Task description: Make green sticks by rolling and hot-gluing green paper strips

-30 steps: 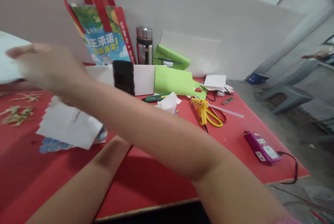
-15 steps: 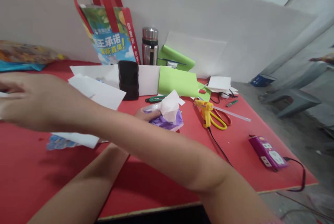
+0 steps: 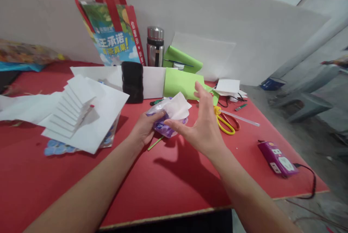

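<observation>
The big red table (image 3: pixel 163 186) is under everything, and the tall, bright shopping bag with red straps (image 3: pixel 114 41) stands at the back. A pile of folded white paper (image 3: pixel 108 102) lies to the left, and a flat light green sheet (image 3: pixel 181 82) is behind the hands. The right hand (image 3: pixel 205 128) is wide open with its fingers spread and has hold of nothing; its thumb is by the pack, but I cannot tell if they touch. The left hand (image 3: pixel 145 129) is curled, with its thumb on top, and grips the soft purple and clear plastic pack (image 3: pixel 165 129) near the middle of the table. A soft white tissue (image 3: pixel 178 106) pokes out of the pack, and a thin green stick (image 3: pixel 156 144) is just below it
</observation>
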`<control>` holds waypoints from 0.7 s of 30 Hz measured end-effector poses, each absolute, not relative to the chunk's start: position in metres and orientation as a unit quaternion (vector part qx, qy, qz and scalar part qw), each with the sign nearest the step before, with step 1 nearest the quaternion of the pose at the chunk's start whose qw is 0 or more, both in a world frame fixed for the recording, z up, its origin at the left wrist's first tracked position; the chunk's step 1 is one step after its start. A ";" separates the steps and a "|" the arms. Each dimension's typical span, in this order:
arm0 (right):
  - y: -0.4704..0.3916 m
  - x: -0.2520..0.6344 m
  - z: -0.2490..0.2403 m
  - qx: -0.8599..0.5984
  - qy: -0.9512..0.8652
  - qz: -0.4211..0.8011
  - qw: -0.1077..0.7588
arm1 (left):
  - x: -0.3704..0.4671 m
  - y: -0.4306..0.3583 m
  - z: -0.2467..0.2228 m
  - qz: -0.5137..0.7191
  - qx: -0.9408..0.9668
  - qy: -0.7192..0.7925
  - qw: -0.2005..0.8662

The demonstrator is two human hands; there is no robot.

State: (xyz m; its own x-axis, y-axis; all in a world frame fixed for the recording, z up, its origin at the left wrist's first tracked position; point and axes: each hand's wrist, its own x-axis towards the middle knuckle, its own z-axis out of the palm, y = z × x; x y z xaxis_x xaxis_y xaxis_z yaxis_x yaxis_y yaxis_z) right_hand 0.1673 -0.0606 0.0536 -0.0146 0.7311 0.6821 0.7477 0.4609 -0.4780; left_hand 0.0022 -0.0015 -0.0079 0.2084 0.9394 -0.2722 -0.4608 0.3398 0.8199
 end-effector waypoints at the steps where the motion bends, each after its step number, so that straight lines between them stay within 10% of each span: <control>1: -0.058 0.171 0.044 -0.538 -0.705 0.006 0.462 | 0.003 -0.003 -0.006 0.489 0.288 0.393 0.723; 21: -0.038 0.191 0.004 -0.556 -0.685 0.159 0.444 | 0.009 -0.012 -0.006 0.451 0.377 0.282 0.759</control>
